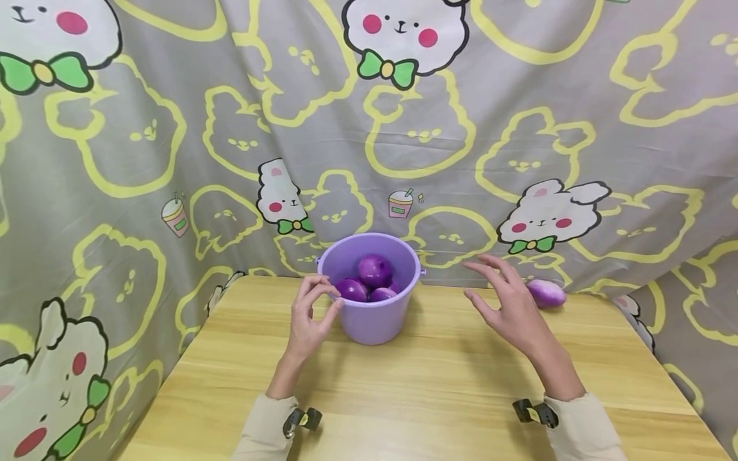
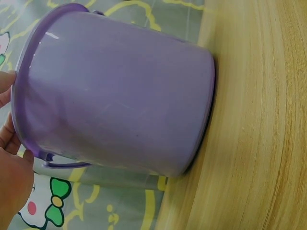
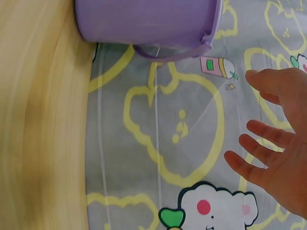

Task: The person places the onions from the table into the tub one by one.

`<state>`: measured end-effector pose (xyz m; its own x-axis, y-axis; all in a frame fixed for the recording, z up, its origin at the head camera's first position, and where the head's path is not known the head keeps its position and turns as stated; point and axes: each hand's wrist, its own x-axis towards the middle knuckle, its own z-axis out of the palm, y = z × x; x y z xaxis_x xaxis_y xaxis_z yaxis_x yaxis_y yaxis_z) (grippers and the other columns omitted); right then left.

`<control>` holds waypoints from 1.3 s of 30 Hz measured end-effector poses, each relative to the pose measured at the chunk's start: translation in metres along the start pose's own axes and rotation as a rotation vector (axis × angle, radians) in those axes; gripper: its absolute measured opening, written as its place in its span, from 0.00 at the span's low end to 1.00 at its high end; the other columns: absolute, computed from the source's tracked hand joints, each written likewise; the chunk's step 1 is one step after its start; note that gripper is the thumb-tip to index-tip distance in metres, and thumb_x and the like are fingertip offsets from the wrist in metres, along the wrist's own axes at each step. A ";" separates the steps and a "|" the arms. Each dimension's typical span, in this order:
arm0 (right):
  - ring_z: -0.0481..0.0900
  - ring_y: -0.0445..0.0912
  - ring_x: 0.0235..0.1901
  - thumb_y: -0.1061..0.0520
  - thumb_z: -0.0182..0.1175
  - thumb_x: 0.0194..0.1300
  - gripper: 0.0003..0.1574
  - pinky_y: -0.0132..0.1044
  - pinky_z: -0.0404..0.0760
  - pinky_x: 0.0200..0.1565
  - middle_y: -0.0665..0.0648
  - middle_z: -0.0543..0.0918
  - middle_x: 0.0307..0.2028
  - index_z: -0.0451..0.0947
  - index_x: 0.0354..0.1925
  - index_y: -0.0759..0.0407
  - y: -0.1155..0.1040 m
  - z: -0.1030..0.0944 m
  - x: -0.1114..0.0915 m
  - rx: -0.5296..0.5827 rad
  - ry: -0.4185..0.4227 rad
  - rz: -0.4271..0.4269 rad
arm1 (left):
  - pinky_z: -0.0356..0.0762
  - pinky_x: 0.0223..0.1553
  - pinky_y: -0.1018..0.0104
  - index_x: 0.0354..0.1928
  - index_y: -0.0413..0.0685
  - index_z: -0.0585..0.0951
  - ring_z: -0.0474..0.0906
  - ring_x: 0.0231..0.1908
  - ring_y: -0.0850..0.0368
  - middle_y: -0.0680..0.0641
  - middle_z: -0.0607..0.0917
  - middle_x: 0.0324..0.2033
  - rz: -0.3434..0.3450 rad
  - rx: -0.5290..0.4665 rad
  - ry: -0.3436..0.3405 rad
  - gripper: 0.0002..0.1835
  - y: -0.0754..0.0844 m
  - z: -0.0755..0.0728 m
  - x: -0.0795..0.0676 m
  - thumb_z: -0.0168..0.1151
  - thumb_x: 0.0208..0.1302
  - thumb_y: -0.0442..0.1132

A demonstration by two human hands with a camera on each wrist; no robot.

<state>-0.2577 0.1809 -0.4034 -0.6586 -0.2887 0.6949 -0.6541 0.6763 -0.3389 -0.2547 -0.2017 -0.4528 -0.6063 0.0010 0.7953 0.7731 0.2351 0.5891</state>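
Note:
A lilac plastic bucket stands upright on the table near the curtain. Inside it lie several glossy round purple onions. My left hand holds the near left side of the bucket's rim between thumb and fingers; the left wrist view shows the fingers at that rim. To the right of the bucket, my right hand hovers with fingers spread and touches nothing. Just beyond it rests a purple-and-white oblong vegetable, partly hidden by the hand.
The wooden table ends at a grey curtain printed with cartoon animals, which hangs behind and at both sides. The bucket's handle hangs down at its far side.

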 end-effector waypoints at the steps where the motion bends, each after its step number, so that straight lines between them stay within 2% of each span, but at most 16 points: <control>1: 0.72 0.59 0.64 0.62 0.76 0.58 0.34 0.58 0.75 0.58 0.62 0.74 0.65 0.79 0.63 0.55 0.002 -0.001 -0.002 -0.004 0.001 0.001 | 0.68 0.67 0.60 0.37 0.37 0.84 0.72 0.54 0.38 0.29 0.76 0.45 -0.001 0.001 0.001 0.08 0.000 0.000 0.000 0.70 0.58 0.22; 4: 0.73 0.59 0.62 0.62 0.76 0.58 0.34 0.55 0.76 0.55 0.63 0.74 0.64 0.79 0.62 0.56 0.006 -0.004 -0.006 -0.012 0.006 0.002 | 0.68 0.67 0.59 0.37 0.38 0.84 0.72 0.55 0.44 0.28 0.75 0.44 -0.001 0.005 0.003 0.08 0.002 0.000 0.000 0.70 0.57 0.22; 7: 0.74 0.60 0.62 0.63 0.76 0.56 0.35 0.54 0.77 0.53 0.64 0.75 0.63 0.79 0.62 0.57 0.011 -0.008 -0.009 -0.022 0.019 0.006 | 0.68 0.68 0.59 0.37 0.38 0.84 0.72 0.55 0.46 0.29 0.76 0.44 0.001 0.006 0.002 0.08 0.003 0.000 0.000 0.70 0.57 0.22; 11: 0.73 0.60 0.63 0.64 0.77 0.56 0.35 0.50 0.76 0.58 0.66 0.75 0.62 0.79 0.62 0.57 0.017 -0.013 -0.011 -0.043 0.035 0.009 | 0.68 0.68 0.59 0.37 0.38 0.84 0.72 0.55 0.45 0.34 0.77 0.45 0.001 0.008 0.006 0.08 0.003 -0.001 -0.001 0.70 0.57 0.22; 15: 0.72 0.59 0.63 0.64 0.77 0.56 0.35 0.49 0.74 0.61 0.65 0.75 0.62 0.79 0.62 0.57 0.023 -0.016 -0.014 -0.059 0.034 0.007 | 0.67 0.68 0.58 0.38 0.38 0.84 0.72 0.55 0.45 0.36 0.77 0.45 0.004 0.009 0.009 0.09 0.002 -0.002 -0.003 0.70 0.57 0.22; 17: 0.72 0.59 0.63 0.65 0.77 0.55 0.35 0.54 0.75 0.59 0.65 0.76 0.62 0.79 0.62 0.58 0.026 -0.017 -0.015 -0.064 0.032 0.008 | 0.67 0.68 0.58 0.38 0.36 0.84 0.72 0.55 0.45 0.35 0.77 0.44 0.007 0.008 0.010 0.08 0.002 -0.002 -0.004 0.70 0.57 0.21; 21: 0.72 0.59 0.62 0.66 0.77 0.55 0.36 0.55 0.75 0.56 0.65 0.76 0.61 0.79 0.62 0.59 0.031 -0.020 -0.016 -0.072 0.033 0.007 | 0.67 0.68 0.58 0.38 0.36 0.84 0.72 0.55 0.45 0.31 0.76 0.44 0.005 0.001 0.015 0.09 0.001 -0.003 -0.004 0.70 0.57 0.21; 24: 0.77 0.56 0.54 0.66 0.76 0.55 0.35 0.50 0.79 0.46 0.64 0.76 0.61 0.79 0.62 0.59 0.036 -0.022 -0.017 -0.089 0.039 0.005 | 0.67 0.69 0.58 0.38 0.37 0.84 0.72 0.55 0.45 0.32 0.76 0.44 0.001 -0.001 0.018 0.09 0.001 -0.003 -0.004 0.70 0.57 0.21; 28: 0.74 0.47 0.37 0.66 0.75 0.57 0.34 0.34 0.73 0.34 0.64 0.77 0.61 0.79 0.61 0.57 0.044 -0.024 -0.021 -0.115 0.046 0.018 | 0.67 0.69 0.58 0.38 0.35 0.84 0.72 0.55 0.46 0.35 0.77 0.45 -0.005 -0.005 0.009 0.09 0.001 -0.002 -0.004 0.70 0.57 0.20; 31: 0.73 0.47 0.37 0.67 0.74 0.58 0.33 0.29 0.71 0.36 0.65 0.76 0.62 0.80 0.61 0.57 0.050 -0.026 -0.024 -0.118 0.042 0.038 | 0.67 0.69 0.58 0.39 0.36 0.84 0.72 0.56 0.46 0.36 0.77 0.45 -0.004 -0.009 0.003 0.09 0.002 -0.001 -0.003 0.69 0.57 0.20; 34: 0.76 0.57 0.49 0.67 0.74 0.58 0.32 0.39 0.77 0.46 0.66 0.75 0.62 0.80 0.60 0.57 0.055 -0.028 -0.027 -0.105 0.036 0.062 | 0.66 0.69 0.58 0.39 0.37 0.84 0.72 0.56 0.46 0.36 0.77 0.45 -0.002 -0.009 0.001 0.10 0.002 0.000 -0.003 0.69 0.57 0.20; 36: 0.73 0.63 0.57 0.67 0.74 0.57 0.31 0.53 0.78 0.52 0.67 0.75 0.62 0.80 0.59 0.59 0.058 -0.029 -0.029 -0.090 0.039 0.076 | 0.66 0.69 0.58 0.39 0.37 0.84 0.72 0.56 0.46 0.36 0.77 0.45 -0.001 -0.008 0.000 0.10 0.002 0.000 -0.002 0.69 0.57 0.20; 38: 0.71 0.66 0.60 0.67 0.75 0.57 0.31 0.66 0.75 0.54 0.68 0.75 0.61 0.80 0.59 0.60 0.062 -0.031 -0.030 -0.072 0.042 0.085 | 0.66 0.69 0.58 0.39 0.37 0.84 0.72 0.56 0.46 0.36 0.77 0.45 0.000 -0.008 -0.001 0.10 0.002 0.000 -0.002 0.69 0.57 0.20; 39: 0.71 0.67 0.60 0.67 0.75 0.56 0.32 0.69 0.74 0.54 0.68 0.75 0.61 0.80 0.59 0.61 0.063 -0.032 -0.030 -0.067 0.042 0.087 | 0.66 0.69 0.58 0.39 0.37 0.84 0.72 0.56 0.46 0.36 0.77 0.45 0.002 -0.007 -0.001 0.10 0.002 0.000 -0.002 0.69 0.57 0.20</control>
<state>-0.2673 0.2540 -0.4254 -0.6946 -0.1991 0.6913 -0.5680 0.7415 -0.3572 -0.2523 -0.2010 -0.4529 -0.6052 0.0027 0.7961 0.7754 0.2285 0.5887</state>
